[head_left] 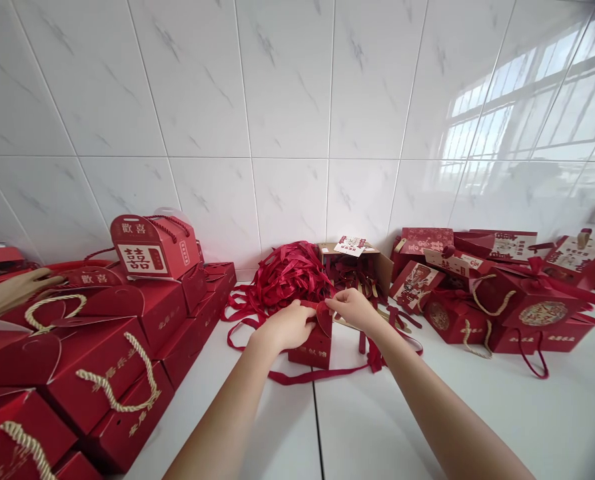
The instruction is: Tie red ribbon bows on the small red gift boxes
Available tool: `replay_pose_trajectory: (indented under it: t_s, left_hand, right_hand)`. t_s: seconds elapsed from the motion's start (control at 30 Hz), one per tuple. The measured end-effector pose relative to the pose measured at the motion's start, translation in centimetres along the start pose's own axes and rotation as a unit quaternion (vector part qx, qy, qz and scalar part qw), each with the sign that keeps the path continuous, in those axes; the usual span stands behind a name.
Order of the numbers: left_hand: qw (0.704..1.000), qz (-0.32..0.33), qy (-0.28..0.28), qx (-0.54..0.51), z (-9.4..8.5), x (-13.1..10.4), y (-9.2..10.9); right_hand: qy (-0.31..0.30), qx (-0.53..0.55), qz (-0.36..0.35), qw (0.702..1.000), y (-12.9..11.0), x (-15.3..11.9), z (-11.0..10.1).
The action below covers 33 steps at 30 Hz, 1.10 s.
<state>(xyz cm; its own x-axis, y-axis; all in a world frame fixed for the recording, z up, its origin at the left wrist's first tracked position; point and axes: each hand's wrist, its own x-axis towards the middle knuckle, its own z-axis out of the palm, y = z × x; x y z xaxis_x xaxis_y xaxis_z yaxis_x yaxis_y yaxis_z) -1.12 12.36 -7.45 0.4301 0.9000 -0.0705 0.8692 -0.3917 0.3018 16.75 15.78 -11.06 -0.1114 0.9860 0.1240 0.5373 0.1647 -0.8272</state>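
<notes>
A small red gift box [311, 353] with gold lettering stands upright on the white table in front of me. My left hand [288, 325] grips its top from the left side. With fingertips pinched together, my right hand [351, 308] holds the rounded flap at the box's upper right. Red ribbon [317, 377] curves over the table in front of the box. Behind it lies a heap of loose red ribbon [294, 273]. A cardboard box [384, 267] holding dark red and gold strips sits just behind my right hand.
Stacked red gift boxes with rope handles [117, 373] fill the left side. Another person's hand [17, 292] reaches in there. At right are tied gift boxes [522, 310] and a patterned red box [424, 243]. A white tiled wall [292, 100] rises behind the table.
</notes>
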Motion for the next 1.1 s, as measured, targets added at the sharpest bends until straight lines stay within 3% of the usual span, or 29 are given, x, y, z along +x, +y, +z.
replay_pose_trajectory:
  t_s: [0.13, 0.53, 0.67, 0.77, 0.93, 1.1]
  left_hand:
    - [1.0, 0.011, 0.017, 0.002, 0.0, -0.1, 0.4]
    - [0.988, 0.029, 0.148, -0.028, 1.0, 1.1, 0.7]
    - [0.981, 0.039, 0.179, -0.065, 1.0, 1.3, 0.5]
    - [0.971, 0.048, 0.216, -0.095, 0.5, 1.1, 0.4]
    - [0.948, 0.059, 0.279, -0.138, -1.1, 0.1, 1.2]
    - [0.95, 0.027, 0.27, -0.156, -1.7, -0.3, 0.6]
  right_hand:
    - [0.0, -0.028, -0.006, 1.0, -0.3, -0.3, -0.4]
    - [-0.042, -0.05, -0.001, 0.998, -0.8, -0.9, -0.5]
    - [-0.009, -0.037, -0.015, 0.999, -0.6, -1.0, -0.8]
    - [0.037, -0.003, -0.049, 0.998, -1.0, -1.3, -1.2]
    - [-0.019, 0.111, -0.112, 0.987, -2.4, -2.0, -1.7]
    - [0.016, 0.2, -0.14, 0.97, -3.7, -2.9, -2.7]
